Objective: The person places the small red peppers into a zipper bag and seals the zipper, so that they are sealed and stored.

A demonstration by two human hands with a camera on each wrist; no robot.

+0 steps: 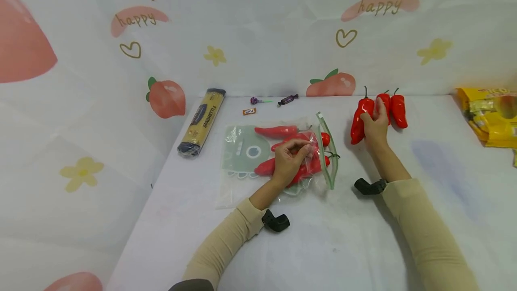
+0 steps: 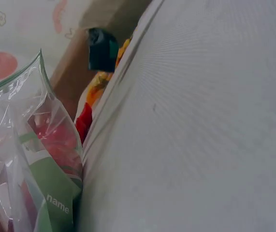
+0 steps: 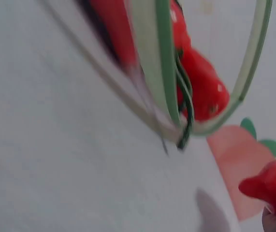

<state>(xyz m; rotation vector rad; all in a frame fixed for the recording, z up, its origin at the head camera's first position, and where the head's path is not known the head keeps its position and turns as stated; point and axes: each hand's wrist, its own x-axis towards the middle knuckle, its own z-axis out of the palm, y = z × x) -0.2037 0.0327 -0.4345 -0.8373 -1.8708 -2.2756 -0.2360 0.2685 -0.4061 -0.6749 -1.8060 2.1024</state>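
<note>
A clear zip bag (image 1: 235, 154) with a green print lies on the table, several red peppers (image 1: 278, 131) inside and a green-edged mouth on the right. My left hand (image 1: 287, 161) pinches its upper film near that mouth. Beyond the mouth, my right hand (image 1: 375, 129) grips a red pepper (image 1: 357, 125), stem upward. Two more red peppers (image 1: 399, 110) lie just behind the right hand. The right wrist view shows the bag's green rim (image 3: 165, 53) gaping, with a dark green stem (image 3: 186, 104) across it. The left wrist view shows the bag's side (image 2: 55, 198), the left fingers mostly hidden.
A spaghetti pack (image 1: 203, 120) lies left of the bag. Behind the bag are a lollipop (image 1: 254, 100), a small orange-wrapped candy (image 1: 249, 111) and a dark-wrapped candy (image 1: 288, 99). A yellow package (image 1: 490, 116) lies far right. A printed cloth backdrop (image 1: 258, 35) rises behind the table.
</note>
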